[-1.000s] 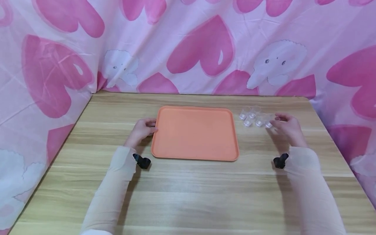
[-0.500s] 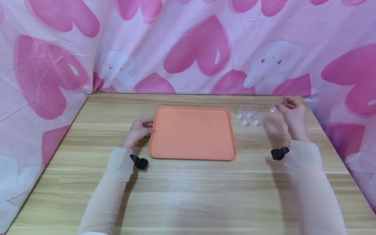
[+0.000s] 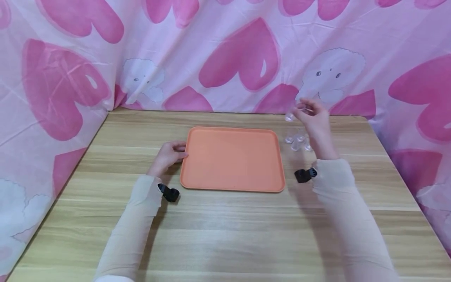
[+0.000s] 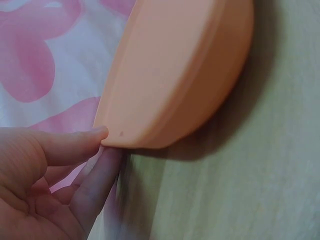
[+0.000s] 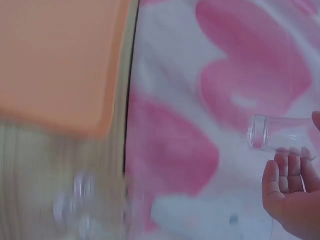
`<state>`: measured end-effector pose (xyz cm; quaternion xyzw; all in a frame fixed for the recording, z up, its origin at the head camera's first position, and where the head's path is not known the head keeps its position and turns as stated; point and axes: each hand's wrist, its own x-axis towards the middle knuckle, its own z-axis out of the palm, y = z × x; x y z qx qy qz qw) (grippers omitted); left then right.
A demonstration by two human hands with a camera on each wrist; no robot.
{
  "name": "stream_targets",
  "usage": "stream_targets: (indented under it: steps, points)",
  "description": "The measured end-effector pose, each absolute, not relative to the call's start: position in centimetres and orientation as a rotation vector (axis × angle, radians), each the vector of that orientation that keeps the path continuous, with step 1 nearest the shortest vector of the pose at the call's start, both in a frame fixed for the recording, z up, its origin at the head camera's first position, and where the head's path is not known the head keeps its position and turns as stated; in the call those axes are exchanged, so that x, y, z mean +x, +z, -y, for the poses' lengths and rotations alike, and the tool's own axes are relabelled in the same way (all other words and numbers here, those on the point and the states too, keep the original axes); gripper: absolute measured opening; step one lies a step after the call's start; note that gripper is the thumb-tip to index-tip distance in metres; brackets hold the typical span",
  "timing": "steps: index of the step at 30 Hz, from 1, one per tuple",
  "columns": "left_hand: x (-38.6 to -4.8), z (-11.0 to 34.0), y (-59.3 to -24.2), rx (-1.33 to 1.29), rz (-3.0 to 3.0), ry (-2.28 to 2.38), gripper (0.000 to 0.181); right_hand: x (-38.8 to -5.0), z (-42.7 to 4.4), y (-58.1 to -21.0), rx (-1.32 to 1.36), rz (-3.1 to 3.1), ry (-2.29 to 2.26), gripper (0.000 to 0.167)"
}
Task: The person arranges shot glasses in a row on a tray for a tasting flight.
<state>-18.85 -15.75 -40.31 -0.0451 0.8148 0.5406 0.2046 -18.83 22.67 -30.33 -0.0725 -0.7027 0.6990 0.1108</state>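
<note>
An orange rectangular tray [image 3: 232, 160] lies on the table. My left hand [image 3: 168, 158] pinches its left rim; the left wrist view shows the thumb [image 4: 75, 146] at the edge, with a finger below. To the tray's right, my right hand [image 3: 315, 123] holds a small clear shot glass [image 5: 282, 134] off the table by its rim end. The thick base of that glass points left in the head view. Several similar clear glasses [image 3: 296, 145] stand together below this hand, partly hidden behind it.
The wooden table [image 3: 225, 231] ends at a pink heart-patterned cloth [image 3: 243, 55] hanging behind and along both sides. A black wrist camera [image 3: 170, 193] sits by the left cuff, another black wrist camera [image 3: 304, 175] by the right.
My right hand has picked one glass from the right end of the group, lifted it, then carried it left above the others. The left hand stays at the tray's rim.
</note>
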Motion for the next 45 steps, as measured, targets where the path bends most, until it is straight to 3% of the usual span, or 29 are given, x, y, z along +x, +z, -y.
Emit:
stream_targets:
  steps: [4,10,21,45]
  points:
    - [-18.9,15.8,-40.3,-0.151,-2.276,1.485,0.048,-19.3,-19.6,-30.8,-0.188,2.226,2.0,0.027]
    - [-19.1,15.9,-40.5,-0.142,-2.281,1.484,0.049,-19.9,-15.2,-32.3,-0.111,2.358,2.042,0.041]
    - [-19.2,15.8,-40.5,-0.136,-2.283,1.476,0.048,-19.3,-8.5,-35.9,-0.054,2.506,2.105,0.042]
    - [-19.3,15.7,-40.6,-0.167,-2.282,1.451,0.049,-17.8,-2.0,-39.4,0.065,2.67,2.084,0.041]
